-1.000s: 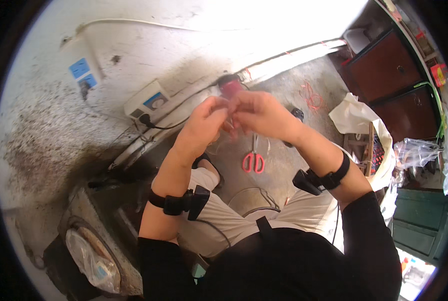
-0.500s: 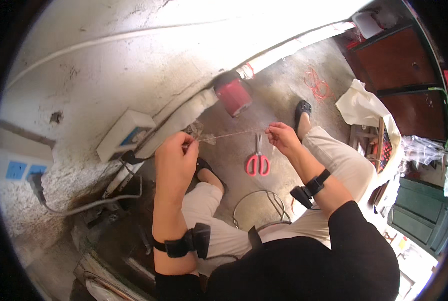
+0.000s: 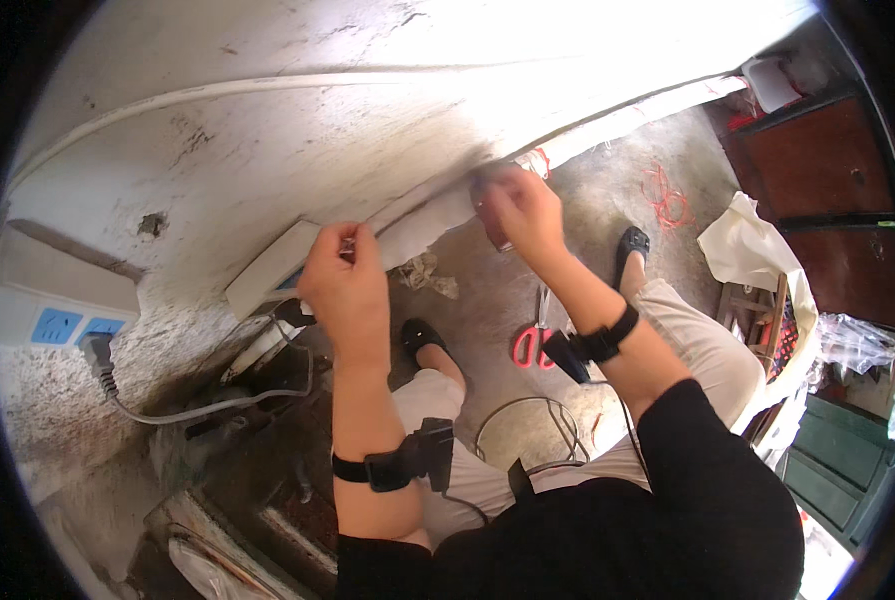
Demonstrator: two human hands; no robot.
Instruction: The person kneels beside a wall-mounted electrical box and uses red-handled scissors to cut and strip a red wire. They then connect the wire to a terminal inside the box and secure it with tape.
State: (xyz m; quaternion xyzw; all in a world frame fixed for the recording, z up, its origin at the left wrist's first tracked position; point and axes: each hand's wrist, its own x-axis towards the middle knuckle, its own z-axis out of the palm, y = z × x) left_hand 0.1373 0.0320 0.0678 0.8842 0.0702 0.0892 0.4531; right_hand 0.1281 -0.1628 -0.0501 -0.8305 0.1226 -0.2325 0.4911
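Note:
My left hand (image 3: 347, 290) is raised near the wall, thumb and fingers pinched together. The thin twisted string held there a moment before is too fine to make out now. My right hand (image 3: 527, 220) is farther forward and blurred, its fingers curled closed; what they hold is hidden. Just behind its fingers stands a dark red box-like object (image 3: 497, 232), largely covered by the hand. Scissors with red handles (image 3: 523, 346) lie on the floor below my right forearm, partly hidden by the black band on it.
A power strip (image 3: 272, 268) sits low by the wall, and a socket box (image 3: 67, 290) with a plugged-in grey cable is at left. Crumpled plastic (image 3: 427, 275) and tangled red string (image 3: 670, 200) lie on the floor. A cream cloth bag (image 3: 742, 240) is at right.
My right hand has moved forward and left to the red object. The string no longer shows stretched between my hands. My left hand has risen slightly, and the view has shifted.

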